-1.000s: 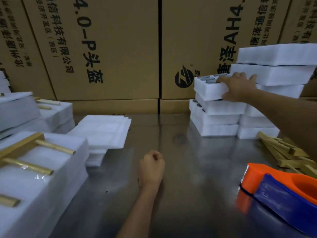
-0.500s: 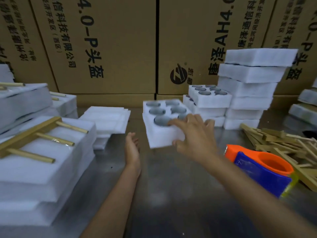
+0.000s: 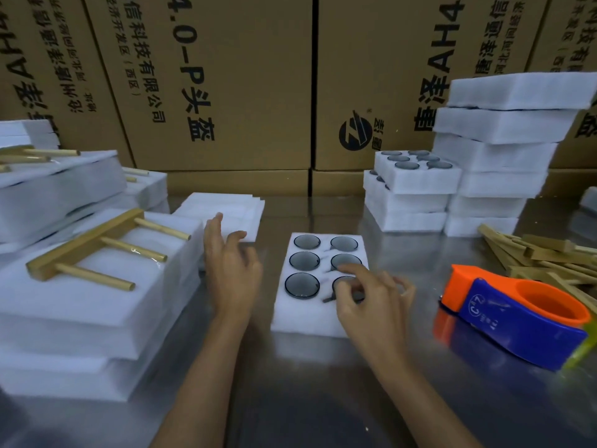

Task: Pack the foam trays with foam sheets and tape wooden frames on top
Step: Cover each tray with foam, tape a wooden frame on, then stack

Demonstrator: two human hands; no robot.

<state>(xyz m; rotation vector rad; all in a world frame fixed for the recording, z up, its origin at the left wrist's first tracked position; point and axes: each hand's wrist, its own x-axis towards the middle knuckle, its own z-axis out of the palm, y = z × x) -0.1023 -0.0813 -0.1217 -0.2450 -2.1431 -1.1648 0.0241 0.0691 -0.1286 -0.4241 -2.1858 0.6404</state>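
Right, nearest in, the right hand (image 3: 368, 305) hovers over the foam tray (image 3: 310, 313), fingers loosely curled above its near-right well, gripping nothing. The tray lies flat on the metal table (image 3: 323, 399) — six round wells. Left hand (image 3: 231, 270) just beside it, fingers spread. Beyond that hand, the foam sheets (image 3: 226, 211) — further right, the wooden frames (image 3: 536, 253), behind the tape dispenser (image 3: 504, 313).

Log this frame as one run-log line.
stage: tray placed, uncovered | foam tray: flat on table, six wells | right hand: over tray's near-right well | left hand: open, near foam sheets | tape dispenser: idle
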